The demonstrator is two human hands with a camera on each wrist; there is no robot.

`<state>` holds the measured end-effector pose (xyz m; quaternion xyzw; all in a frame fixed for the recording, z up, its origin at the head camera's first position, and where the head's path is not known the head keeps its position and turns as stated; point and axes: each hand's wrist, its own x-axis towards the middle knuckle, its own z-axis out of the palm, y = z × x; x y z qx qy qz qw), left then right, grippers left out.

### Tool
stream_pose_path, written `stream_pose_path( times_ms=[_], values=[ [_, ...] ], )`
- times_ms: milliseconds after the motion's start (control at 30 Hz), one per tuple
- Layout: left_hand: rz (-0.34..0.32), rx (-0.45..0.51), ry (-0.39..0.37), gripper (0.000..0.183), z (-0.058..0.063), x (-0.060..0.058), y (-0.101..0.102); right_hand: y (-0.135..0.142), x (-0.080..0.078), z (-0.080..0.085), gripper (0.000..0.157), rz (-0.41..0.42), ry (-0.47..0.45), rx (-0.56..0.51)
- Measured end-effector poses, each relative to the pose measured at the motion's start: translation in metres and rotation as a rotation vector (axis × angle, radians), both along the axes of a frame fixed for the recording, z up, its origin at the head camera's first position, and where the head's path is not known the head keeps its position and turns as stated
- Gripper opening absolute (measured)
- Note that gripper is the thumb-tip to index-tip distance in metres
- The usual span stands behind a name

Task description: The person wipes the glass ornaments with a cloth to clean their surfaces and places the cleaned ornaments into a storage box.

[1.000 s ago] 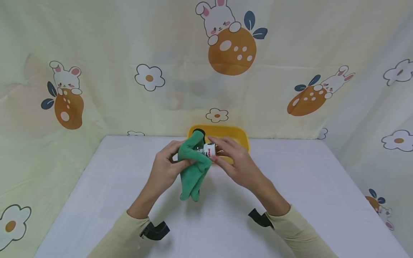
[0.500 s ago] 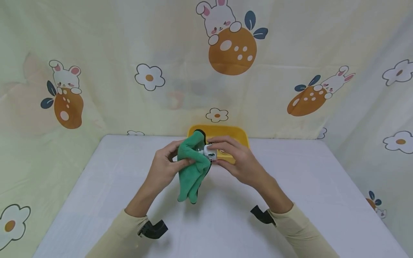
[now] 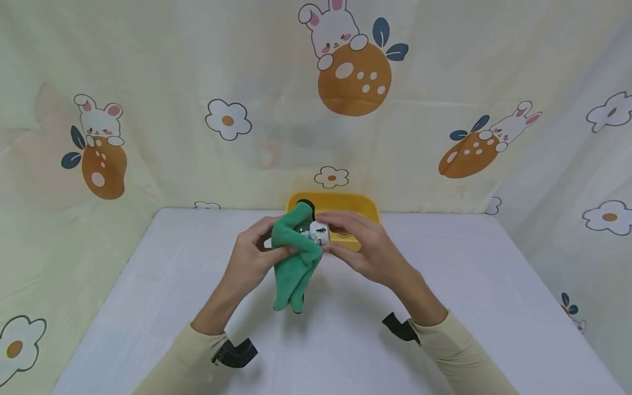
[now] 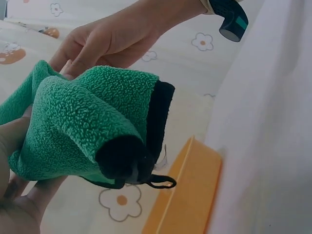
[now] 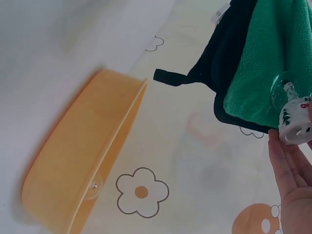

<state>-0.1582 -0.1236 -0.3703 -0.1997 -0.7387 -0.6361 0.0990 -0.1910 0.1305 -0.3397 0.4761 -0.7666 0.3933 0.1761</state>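
My left hand (image 3: 250,250) grips a folded green cloth (image 3: 296,241) with black edging and a hanging loop, thumb on the near side. Inside its fold sits a clear glass globe (image 5: 280,91) with a white printed base (image 3: 320,233). The fingers and thumb of my right hand (image 3: 362,244) pinch that base from the right. Most of the globe is hidden by the cloth. Both hands are raised above the white table (image 3: 336,351), and the cloth's lower corners hang down. In the left wrist view the cloth (image 4: 83,122) covers the globe.
Behind the hands, a yellow basin (image 3: 348,203) stands at the table's back edge against the printed curtain (image 3: 276,159). A small clear round thing (image 5: 94,185) shows at the basin's opening in the right wrist view.
The white base has turned between my right fingers: its red lettering gave way to a dark print. My right hand shifted slightly; my left hand keeps its hold on the cloth.
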Motion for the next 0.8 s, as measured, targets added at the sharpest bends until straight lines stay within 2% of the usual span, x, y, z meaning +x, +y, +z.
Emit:
stream_pose_path(
  times_ms=[267,533,667,800],
  values=[
    [-0.032,0.029,0.048,0.056,0.0022,0.0034,0.0023,-0.0035,0.0032,0.0006,0.051,-0.039,-0.106,-0.019],
    [-0.048,-0.017,0.124,0.059,0.0012,0.0049,0.0038,-0.0056,0.0039,0.0031,0.034,-0.119,-0.212,0.016],
    [-0.053,-0.038,0.158,0.06,0.0023,0.006,0.004,-0.0063,0.0053,0.0052,0.021,-0.124,-0.342,0.021],
    [-0.067,-0.024,0.176,0.061,0.0029,0.0058,0.0044,-0.007,0.0057,0.0055,0.021,-0.102,-0.433,0.002]
  ],
)
